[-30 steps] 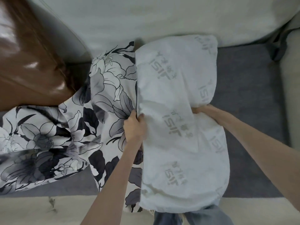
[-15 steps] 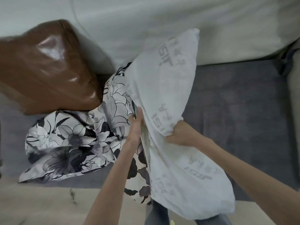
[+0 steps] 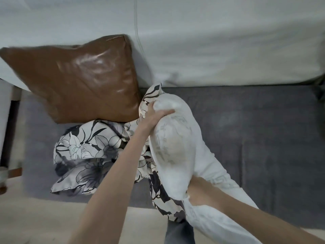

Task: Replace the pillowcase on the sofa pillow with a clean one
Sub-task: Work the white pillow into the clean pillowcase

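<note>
A white pillow insert (image 3: 175, 152) with faint grey lettering stands on edge over the grey seat, folded along its length. My left hand (image 3: 154, 115) grips its far top end, next to the edge of a black-and-white floral pillowcase (image 3: 84, 152). That floral cloth lies crumpled on the seat to the left and runs under the insert down to the sofa's front edge. My right hand (image 3: 200, 192) clutches the insert's near lower part, its fingers sunk into the fabric.
A brown leather cushion (image 3: 79, 80) leans against the pale sofa back (image 3: 211, 41) at the left. The grey seat cover (image 3: 263, 138) stretches out to the right. The cream sofa front edge (image 3: 35, 217) runs along the bottom, with my jeans showing below.
The insert has been lifted from lying flat and folded up on edge. My left hand climbed to its far end, my right dropped to its near part. The view shifted left.
</note>
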Tool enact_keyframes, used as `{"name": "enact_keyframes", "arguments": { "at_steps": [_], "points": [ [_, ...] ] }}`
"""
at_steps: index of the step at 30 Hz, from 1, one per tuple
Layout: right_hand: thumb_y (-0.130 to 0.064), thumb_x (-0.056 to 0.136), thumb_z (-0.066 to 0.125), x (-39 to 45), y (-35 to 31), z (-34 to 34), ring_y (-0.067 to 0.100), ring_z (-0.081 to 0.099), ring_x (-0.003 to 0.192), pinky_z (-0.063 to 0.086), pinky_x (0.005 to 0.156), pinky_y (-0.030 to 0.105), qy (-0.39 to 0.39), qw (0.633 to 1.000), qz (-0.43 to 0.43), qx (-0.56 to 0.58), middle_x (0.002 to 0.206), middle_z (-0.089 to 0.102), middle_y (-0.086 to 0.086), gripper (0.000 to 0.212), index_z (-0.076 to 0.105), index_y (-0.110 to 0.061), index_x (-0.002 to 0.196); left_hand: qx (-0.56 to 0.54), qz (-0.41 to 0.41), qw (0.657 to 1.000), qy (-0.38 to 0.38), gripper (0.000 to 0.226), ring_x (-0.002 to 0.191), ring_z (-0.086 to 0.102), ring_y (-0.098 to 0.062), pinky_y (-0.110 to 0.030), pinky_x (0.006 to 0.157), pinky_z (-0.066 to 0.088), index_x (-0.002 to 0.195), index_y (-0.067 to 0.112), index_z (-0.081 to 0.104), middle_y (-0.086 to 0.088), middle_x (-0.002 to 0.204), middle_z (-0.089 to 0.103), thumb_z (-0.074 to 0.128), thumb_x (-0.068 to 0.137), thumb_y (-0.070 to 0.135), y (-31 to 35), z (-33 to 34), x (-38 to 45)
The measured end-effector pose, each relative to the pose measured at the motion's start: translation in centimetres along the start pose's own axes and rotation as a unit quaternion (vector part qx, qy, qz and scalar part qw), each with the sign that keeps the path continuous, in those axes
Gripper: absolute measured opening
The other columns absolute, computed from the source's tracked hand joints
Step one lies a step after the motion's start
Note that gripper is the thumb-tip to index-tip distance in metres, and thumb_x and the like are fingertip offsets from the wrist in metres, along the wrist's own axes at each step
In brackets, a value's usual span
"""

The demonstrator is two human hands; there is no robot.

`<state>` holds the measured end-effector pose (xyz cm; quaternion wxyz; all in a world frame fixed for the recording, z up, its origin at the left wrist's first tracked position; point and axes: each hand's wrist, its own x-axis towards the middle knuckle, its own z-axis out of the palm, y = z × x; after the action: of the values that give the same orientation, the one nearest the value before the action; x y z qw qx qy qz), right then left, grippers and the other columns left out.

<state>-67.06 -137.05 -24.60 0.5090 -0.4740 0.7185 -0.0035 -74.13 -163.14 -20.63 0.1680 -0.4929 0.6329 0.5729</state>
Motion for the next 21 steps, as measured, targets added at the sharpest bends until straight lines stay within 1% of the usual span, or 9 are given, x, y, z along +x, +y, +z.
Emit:
{"name": "enact_keyframes", "arguments": {
  "at_steps": [3, 5, 8, 12, 14, 16, 17, 19, 21],
  "points": [
    [-0.011, 0.073, 0.068, 0.0, -2.8, 1.5, 0.024, 0.064, 0.098, 0.051, 0.084, 0.028, 0.07, 0.992, -0.051, -0.092, 0.102, 0.068, 0.008, 0.02, 0.07, -0.006, 0.092, 0.019, -0.016, 0.998, 0.05, 0.086, 0.127, 0.044, -0.028, -0.044, 0.109, 0.034, 0.135, 0.026, 0.034, -0.005, 0.139, 0.045, 0.067, 0.063, 0.062, -0.4, -2.5, 1.3],
    [-0.007, 0.079, 0.06, 0.8, -5.5, 2.9, 0.035, 0.06, 0.105, 0.046, 0.091, 0.041, -0.021, 0.989, -0.074, -0.128, 0.111, 0.064, 0.018, 0.025, 0.065, 0.0, 0.103, 0.166, 0.041, 0.977, 0.128, 0.072, 0.13, 0.037, -0.029, -0.045, 0.108, 0.031, 0.13, 0.027, 0.039, -0.006, 0.139, 0.039, 0.063, 0.069, 0.058, -0.4, -3.8, 2.3],
    [-0.004, 0.089, 0.048, 2.4, -9.1, 4.5, 0.042, 0.05, 0.118, 0.035, 0.101, 0.047, -0.111, 0.988, -0.062, -0.088, 0.124, 0.055, 0.025, 0.035, 0.054, 0.003, 0.123, 0.377, 0.071, 0.916, 0.114, 0.082, 0.132, 0.031, -0.034, -0.047, 0.103, 0.033, 0.137, 0.028, 0.033, -0.011, 0.144, 0.025, 0.07, 0.066, 0.045, -1.5, -5.4, 3.1],
    [-0.014, 0.078, 0.058, 3.3, -10.8, 2.0, 0.035, 0.062, 0.098, 0.047, 0.088, 0.04, -0.131, 0.991, -0.027, -0.019, 0.103, 0.066, 0.017, 0.033, 0.061, -0.003, 0.108, 0.382, 0.065, 0.913, 0.129, 0.072, 0.122, 0.036, -0.036, -0.039, 0.101, 0.035, 0.133, 0.025, 0.042, -0.007, 0.141, 0.027, 0.071, 0.068, 0.036, -5.9, -7.8, 4.0],
    [-0.026, 0.079, 0.056, 3.3, -10.6, -1.0, 0.028, 0.064, 0.085, 0.05, 0.087, 0.037, -0.274, 0.956, -0.002, 0.105, 0.09, 0.068, 0.013, 0.037, 0.064, 0.001, 0.103, 0.406, 0.08, 0.901, 0.133, 0.073, 0.121, 0.035, -0.033, -0.039, 0.1, 0.035, 0.134, 0.026, 0.041, -0.005, 0.141, 0.028, 0.072, 0.068, 0.033, -7.9, -7.8, 4.2],
    [-0.026, 0.087, 0.054, 3.3, -9.8, -5.3, 0.025, 0.066, 0.086, 0.052, 0.088, 0.033, -0.376, 0.887, 0.015, 0.267, 0.094, 0.068, 0.017, 0.032, 0.067, 0.0, 0.1, 0.417, 0.084, 0.893, 0.148, 0.075, 0.122, 0.035, -0.033, -0.042, 0.101, 0.034, 0.133, 0.028, 0.039, -0.004, 0.14, 0.029, 0.074, 0.067, 0.033, -9.4, -7.5, 4.3],
    [-0.021, 0.089, 0.053, 3.6, -9.1, -7.7, 0.024, 0.068, 0.08, 0.055, 0.082, 0.03, -0.335, 0.878, 0.014, 0.341, 0.089, 0.07, 0.019, 0.024, 0.069, -0.003, 0.091, 0.411, 0.092, 0.893, 0.16, 0.074, 0.123, 0.035, -0.034, -0.044, 0.103, 0.034, 0.132, 0.027, 0.04, -0.004, 0.14, 0.03, 0.075, 0.067, 0.034, -9.9, -7.3, 4.2],
    [-0.01, 0.089, 0.053, 4.9, -7.3, -12.1, 0.019, 0.063, 0.057, 0.054, 0.06, 0.025, -0.084, 0.868, 0.039, 0.488, 0.067, 0.067, 0.016, 0.023, 0.067, -0.007, 0.071, 0.398, 0.11, 0.89, 0.196, 0.07, 0.124, 0.035, -0.035, -0.046, 0.104, 0.033, 0.127, 0.026, 0.043, -0.006, 0.139, 0.032, 0.075, 0.065, 0.034, -10.6, -6.9, 4.0],
    [-0.005, 0.088, 0.055, 7.4, -4.9, -15.3, 0.02, 0.058, 0.057, 0.051, 0.057, 0.026, 0.149, 0.754, 0.073, 0.636, 0.064, 0.062, 0.011, 0.016, 0.065, -0.004, 0.076, 0.402, 0.119, 0.874, 0.245, 0.065, 0.12, 0.037, -0.032, -0.044, 0.099, 0.034, 0.121, 0.024, 0.046, -0.007, 0.133, 0.035, 0.074, 0.063, 0.035, -11.1, -6.3, 3.6]
  ]
}}
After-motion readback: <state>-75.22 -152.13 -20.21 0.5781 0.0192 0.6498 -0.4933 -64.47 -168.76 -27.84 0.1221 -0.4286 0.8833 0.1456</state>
